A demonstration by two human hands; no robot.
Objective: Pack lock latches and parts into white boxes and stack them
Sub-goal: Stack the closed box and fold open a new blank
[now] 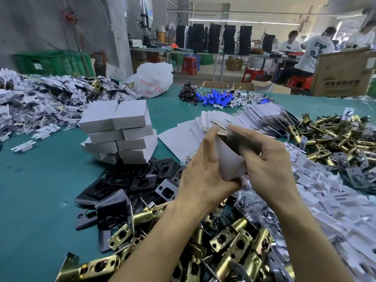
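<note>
Pretty bright and even overall. Most of the light comes off the ceiling tube lights (244, 22) in the upper middle, and the far upper right is blown out to white. Shadows on the teal counter (40, 169) are soft and short, with just a faint dark patch under the stack of white boxes (120, 127). The brass latches (234, 241) along the bottom catch some shiny glare. The middle is sharp: the left hand (201, 169) and right hand (270, 165) gripping the white box (230, 159) look crisp. The white plastic parts (335, 210) at lower right are smeared, the people in the back (317, 49) are soft, and the upper right corner is a blur. Classic wide-angle bending at the edges too.
</note>
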